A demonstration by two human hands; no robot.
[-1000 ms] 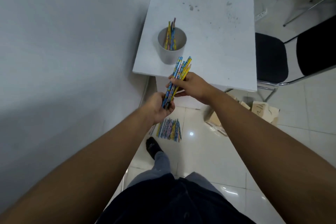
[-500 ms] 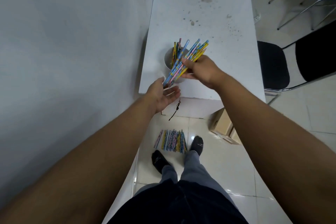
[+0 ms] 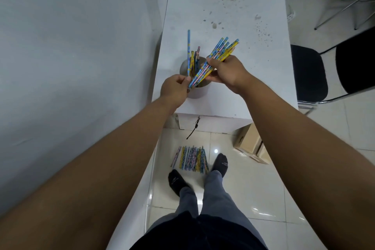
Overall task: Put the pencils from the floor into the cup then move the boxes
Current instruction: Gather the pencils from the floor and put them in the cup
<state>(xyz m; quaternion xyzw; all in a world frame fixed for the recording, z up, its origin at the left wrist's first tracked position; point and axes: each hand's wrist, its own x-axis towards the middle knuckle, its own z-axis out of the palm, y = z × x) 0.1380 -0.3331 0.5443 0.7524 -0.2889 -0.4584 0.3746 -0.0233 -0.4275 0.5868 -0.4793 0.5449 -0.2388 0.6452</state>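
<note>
A person's right hand (image 3: pixel 225 73) grips a bundle (image 3: pixel 221 50) of patterned pencils, slanted up and to the right, its lower tips over the mouth of the grey cup (image 3: pixel 197 94), which stands at the near left corner of a stained white table (image 3: pixel 233 16). The left hand (image 3: pixel 174 89), fingers curled, pinches the bottom of a single blue pencil (image 3: pixel 189 46) held upright at the cup's left rim, just beside the bundle's tips. A few more pencils (image 3: pixel 196 59) stand inside the cup. On the tiled floor below the table's near edge, a row (image 3: pixel 191 157) of pencils lies side by side, just ahead of the person's black socks (image 3: pixel 220 163). Cardboard boxes (image 3: pixel 248 141) sit on the floor to the right, partly under the table and partly hidden by the right arm. A black chair (image 3: pixel 308 73) stands along the table's right side, a grey wall (image 3: pixel 71 46) along its left
</note>
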